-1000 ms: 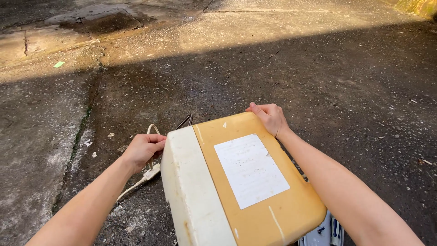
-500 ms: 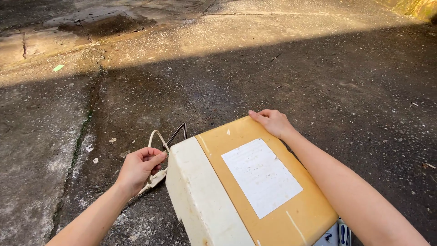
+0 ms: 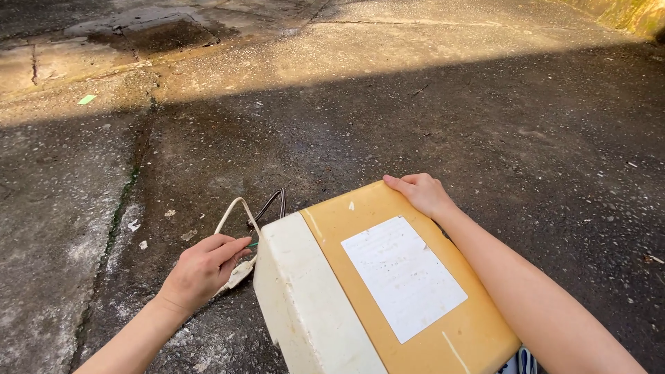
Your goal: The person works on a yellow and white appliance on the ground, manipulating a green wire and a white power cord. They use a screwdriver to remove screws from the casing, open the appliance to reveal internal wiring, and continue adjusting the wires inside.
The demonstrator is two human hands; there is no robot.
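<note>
Yellowed appliance casing (image 3: 415, 277) with a white label (image 3: 402, 277) on its tan panel sits tilted on the concrete ground (image 3: 485, 118), cream side facing left. Right hand (image 3: 424, 194) lies flat, fingers together, pressed on the panel's far corner. Left hand (image 3: 204, 266) pinches the white power cord (image 3: 232, 215) just beside the cream side, with 1 dark cable (image 3: 273, 201) looping near it. Handling this well probably means keeping the right palm firm so the casing stays put, and gripping the cord close to the body without jerking.
</note>
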